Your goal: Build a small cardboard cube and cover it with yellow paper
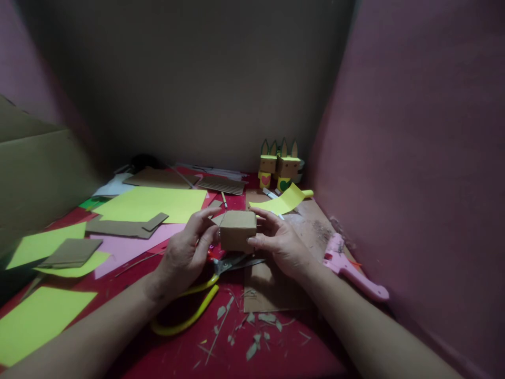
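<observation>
The red surface (303,350) is carrying all of the work. On its left half, a large yellow sheet (158,202) is lying flat, partly beneath a strip of brown cardboard (118,227). A cardboard board (272,297) is lying toward the right, extending under the right forearm. Scissors (189,323) with yellow handles are lying open below the hands, their blades pointing right and reaching over the board's edge. The left hand (179,258) is pinching the left end of a small cardboard box between thumb and fingers; the right hand (287,247) is gripping the right end, its thumb pressing the front face. A pink glue gun (355,271) is resting beside the right wall. Two cardboard figures (278,166) with pointed ears are standing at the back right. The small cardboard box (239,231) is sitting between both hands; whether its underside is touching anything cannot be determined. Small scraps (258,337) are lying scattered near the front.
</observation>
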Available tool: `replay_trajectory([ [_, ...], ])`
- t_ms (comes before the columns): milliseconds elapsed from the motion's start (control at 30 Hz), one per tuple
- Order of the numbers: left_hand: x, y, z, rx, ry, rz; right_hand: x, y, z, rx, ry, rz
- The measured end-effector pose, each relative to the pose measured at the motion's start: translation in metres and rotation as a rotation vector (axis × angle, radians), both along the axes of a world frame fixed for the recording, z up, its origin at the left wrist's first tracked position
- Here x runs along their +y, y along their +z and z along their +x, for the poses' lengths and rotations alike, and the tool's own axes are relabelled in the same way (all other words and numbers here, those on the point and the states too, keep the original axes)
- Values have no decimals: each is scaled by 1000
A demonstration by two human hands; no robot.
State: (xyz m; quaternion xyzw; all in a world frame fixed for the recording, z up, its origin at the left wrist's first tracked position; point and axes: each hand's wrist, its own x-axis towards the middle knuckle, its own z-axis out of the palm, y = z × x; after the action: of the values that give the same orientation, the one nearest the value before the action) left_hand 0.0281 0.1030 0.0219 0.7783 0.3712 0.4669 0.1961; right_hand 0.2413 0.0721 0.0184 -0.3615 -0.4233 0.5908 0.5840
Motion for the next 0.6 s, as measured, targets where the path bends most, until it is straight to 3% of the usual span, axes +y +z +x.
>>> replay_trajectory([
  [300,8,8,1,-107,102,-240,1,5,2,64,-48,-89],
  [600,13,6,2,-172,13,-392,1,5,6,182,-47,-89],
])
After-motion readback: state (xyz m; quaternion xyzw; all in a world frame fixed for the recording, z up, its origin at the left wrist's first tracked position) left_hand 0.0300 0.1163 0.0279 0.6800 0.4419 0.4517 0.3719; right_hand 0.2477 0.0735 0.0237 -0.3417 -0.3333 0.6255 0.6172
